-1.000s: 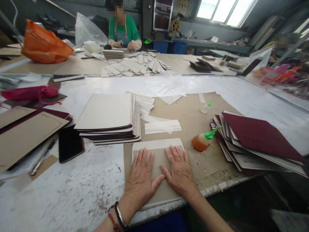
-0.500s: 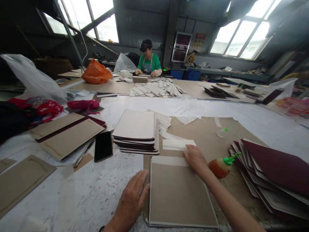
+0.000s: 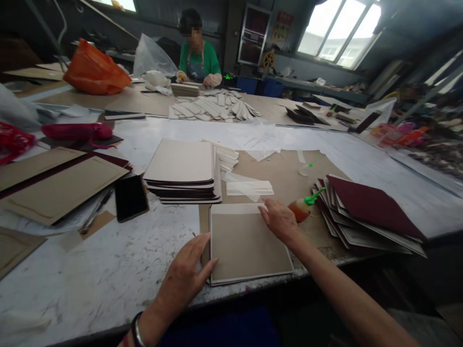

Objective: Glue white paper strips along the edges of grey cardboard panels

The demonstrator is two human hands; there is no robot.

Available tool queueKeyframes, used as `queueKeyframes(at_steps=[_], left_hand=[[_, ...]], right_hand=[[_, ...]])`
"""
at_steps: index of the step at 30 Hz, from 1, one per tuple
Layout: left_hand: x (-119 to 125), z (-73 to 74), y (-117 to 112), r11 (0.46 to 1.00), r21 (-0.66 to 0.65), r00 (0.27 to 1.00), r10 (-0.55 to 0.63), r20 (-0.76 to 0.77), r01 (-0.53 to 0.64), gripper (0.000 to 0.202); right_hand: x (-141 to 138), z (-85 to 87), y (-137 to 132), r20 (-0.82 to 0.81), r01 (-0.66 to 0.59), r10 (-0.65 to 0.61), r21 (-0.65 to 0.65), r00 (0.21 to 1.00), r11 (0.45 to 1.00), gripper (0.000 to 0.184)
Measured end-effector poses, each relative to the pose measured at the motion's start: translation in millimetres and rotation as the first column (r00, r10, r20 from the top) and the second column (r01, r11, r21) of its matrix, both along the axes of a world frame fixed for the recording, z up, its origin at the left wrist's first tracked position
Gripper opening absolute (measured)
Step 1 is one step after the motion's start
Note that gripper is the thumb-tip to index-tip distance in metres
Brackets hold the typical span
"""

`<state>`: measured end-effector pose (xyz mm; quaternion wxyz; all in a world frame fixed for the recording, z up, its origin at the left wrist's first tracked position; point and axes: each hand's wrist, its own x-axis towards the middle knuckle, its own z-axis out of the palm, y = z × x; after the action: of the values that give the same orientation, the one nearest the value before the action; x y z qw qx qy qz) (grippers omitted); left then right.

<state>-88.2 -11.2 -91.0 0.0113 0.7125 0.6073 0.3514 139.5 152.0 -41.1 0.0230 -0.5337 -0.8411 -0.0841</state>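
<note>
A flat grey-brown board point(image 3: 249, 246) with a pale border lies in front of me at the table's edge, on top of at least one other sheet. My left hand point(image 3: 186, 267) rests along its left side, thumb apart from the fingers and fingertips at the edge. At the top right corner, the fingers of my right hand point(image 3: 280, 219) are stretched out over the pale top border; a grip on anything there does not show. Just beyond lie white paper strips point(image 3: 249, 188). A bottle of orange-brown content with a green nozzle point(image 3: 300, 208) lies beside my right hand.
A stack of pale boards point(image 3: 181, 161) stands behind left, with a black phone point(image 3: 131, 197) beside it. Maroon covers point(image 3: 372, 207) are piled at right. Across the table, a person in green point(image 3: 198, 60) sits behind a heap of pale pieces point(image 3: 217, 106).
My right hand has drawn back from the paper strips to the board's top right corner. My left hand stays at the left edge. The camera view has shifted right and down.
</note>
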Motion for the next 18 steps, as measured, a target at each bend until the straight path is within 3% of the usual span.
queueKeyframes(at_steps=[2,4,6,8,10,14,18], left_hand=[[2,-3.2,-6,0.998,-0.044,0.998,-0.050,-0.026,0.049,0.057],[3,-8.0,-13,0.993,-0.083,0.993,-0.095,-0.071,0.089,0.065],[5,-13.0,-17,0.988,-0.101,0.985,-0.126,-0.119,0.115,0.069],[7,-16.5,-19,0.990,-0.083,0.980,-0.127,-0.151,0.116,0.070],[9,-18.0,-19,0.993,-0.055,0.979,-0.109,-0.173,0.101,0.068],[12,-17.4,-18,0.996,-0.042,0.971,-0.086,-0.222,0.079,0.065],[12,-18.0,-16,0.996,-0.051,0.972,-0.085,-0.218,0.075,0.064]], right_hand=[[29,-0.9,-26,-0.091,0.027,-0.024,0.027,0.996,0.999,0.031],[64,-6.7,-42,-0.306,0.206,-0.166,0.101,0.937,0.973,0.037],[95,-15.7,-41,-0.541,0.412,-0.300,0.096,0.786,0.906,0.047],[113,-25.6,-27,-0.675,0.472,-0.340,0.014,0.655,0.882,0.069],[117,-35.0,-6,-0.733,0.427,-0.337,-0.070,0.591,0.901,0.083],[98,-50.5,29,-0.773,0.405,-0.334,-0.110,0.539,0.908,0.075],[90,-52.5,31,-0.792,0.450,-0.316,-0.059,0.523,0.891,0.067]])
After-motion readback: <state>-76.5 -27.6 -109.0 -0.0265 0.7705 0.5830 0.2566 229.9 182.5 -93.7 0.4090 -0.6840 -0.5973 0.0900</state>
